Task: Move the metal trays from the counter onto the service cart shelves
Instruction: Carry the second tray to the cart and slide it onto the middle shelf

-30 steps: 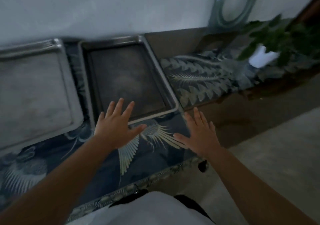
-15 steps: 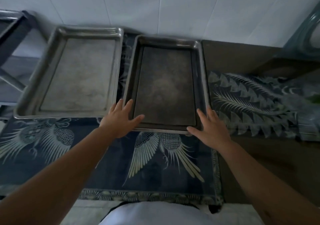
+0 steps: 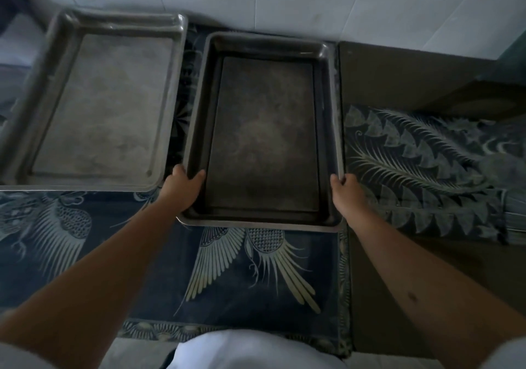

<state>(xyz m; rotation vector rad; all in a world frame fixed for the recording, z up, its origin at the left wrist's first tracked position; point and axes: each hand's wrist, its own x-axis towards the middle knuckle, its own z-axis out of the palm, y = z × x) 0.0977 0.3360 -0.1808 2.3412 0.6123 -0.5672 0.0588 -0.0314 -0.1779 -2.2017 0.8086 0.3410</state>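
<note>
Two rectangular metal trays lie side by side on the counter against the white tiled wall. The dark tray [image 3: 264, 135] sits in the middle. My left hand [image 3: 182, 189] grips its left rim near the front corner, thumb inside the tray. My right hand [image 3: 345, 193] grips its right rim near the front corner. The lighter grey tray [image 3: 102, 104] lies to the left, apart from both hands. A dark frame, perhaps the cart [image 3: 11, 1], shows only at the far top left corner.
A dark blue cloth with pale bird and feather patterns [image 3: 242, 269] covers the counter under the trays. A bare brown counter surface [image 3: 412, 78] lies to the right, with more patterned cloth [image 3: 421, 164] over it. My white garment [image 3: 250, 348] is at the bottom edge.
Both hands moved forward from the cloth and closed on the dark tray's side rims. The camera view swung left and down over the trays.
</note>
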